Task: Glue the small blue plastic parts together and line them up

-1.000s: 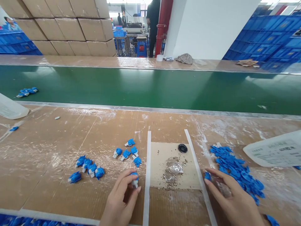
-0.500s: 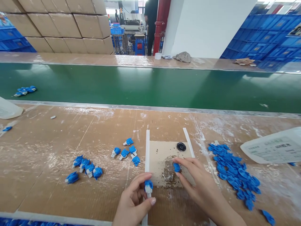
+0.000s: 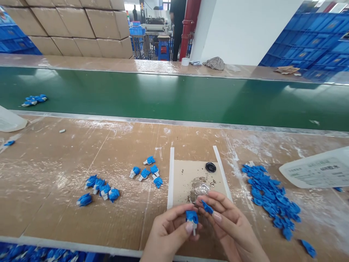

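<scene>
I see the left hand (image 3: 170, 233) pinching a blue plastic part w/ white stem (image 3: 192, 218) btwn thumb & fingers, low centre over the scuffed cardboard bench (image 3: 54, 174). Right hand (image 3: 231, 227) nips a thin curved blue clip (image 3: 207, 207) at its fingertips, just beside that part. Loose pile of blue clips (image 3: 272, 200) lies to the right; glossy green belt (image 3: 174, 98) beyond.

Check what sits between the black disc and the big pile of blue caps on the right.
Head view: one white strip lies between the black disc and the blue cap pile; beyond the strip there is only dusty cardboard tabletop.
</scene>
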Motion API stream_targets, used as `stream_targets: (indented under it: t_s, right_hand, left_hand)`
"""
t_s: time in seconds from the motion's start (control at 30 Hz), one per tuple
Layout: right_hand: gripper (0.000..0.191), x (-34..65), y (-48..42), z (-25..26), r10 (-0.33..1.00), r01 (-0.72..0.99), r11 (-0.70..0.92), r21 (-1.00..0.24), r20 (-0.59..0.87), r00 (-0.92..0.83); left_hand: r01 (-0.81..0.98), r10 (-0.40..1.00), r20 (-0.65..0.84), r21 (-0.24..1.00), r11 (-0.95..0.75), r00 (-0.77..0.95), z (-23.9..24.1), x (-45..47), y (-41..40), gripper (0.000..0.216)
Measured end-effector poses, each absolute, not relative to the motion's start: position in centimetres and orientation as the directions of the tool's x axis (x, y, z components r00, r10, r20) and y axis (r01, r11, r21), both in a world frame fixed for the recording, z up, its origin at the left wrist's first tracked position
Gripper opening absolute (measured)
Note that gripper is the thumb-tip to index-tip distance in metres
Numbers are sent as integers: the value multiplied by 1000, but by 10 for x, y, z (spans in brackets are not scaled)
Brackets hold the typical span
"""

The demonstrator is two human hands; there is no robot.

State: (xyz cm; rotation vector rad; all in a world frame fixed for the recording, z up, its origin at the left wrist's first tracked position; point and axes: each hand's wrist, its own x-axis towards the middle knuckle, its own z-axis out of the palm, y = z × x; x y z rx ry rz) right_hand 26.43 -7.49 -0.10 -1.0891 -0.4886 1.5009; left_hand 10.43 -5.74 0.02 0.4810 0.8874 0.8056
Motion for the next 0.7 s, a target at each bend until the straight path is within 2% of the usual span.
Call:
stream_targets:
  t_s: [0.1,0.23,0.47,0.53,0.6,0.7]
  right_hand:
    - [37,258,-78,-3,931,-546,-253,-799,-354,86]
    - [36,253,-81,-5,946,-508,-234,-829,-315,78]
    - [31,247,-91,-15,967,-235,-160,-959,-201,160]
    - [29,243,-93,-20,973,-66,-103,-993,-114,200]
    - [31,238,-93,-23,980,112,10,-994,32,195]
    - [41,231,-91,-24,963,264,232,-936,260,75]
  left_hand:
    - [-409,762,-556,643,647,332,6,105,-57,34]
    - [-418,768,-564,646,639,302,10,106,-57,34]
    - [-415,802,-536,688,596,263,3,108,-58,34]
    - [-403,800,-536,691,600,271,0,107,-58,37]
    - [-402,808,-520,701,589,278,-4,108,-57,39]
    - [-391,818,-501,719,575,281,-8,107,-54,36]
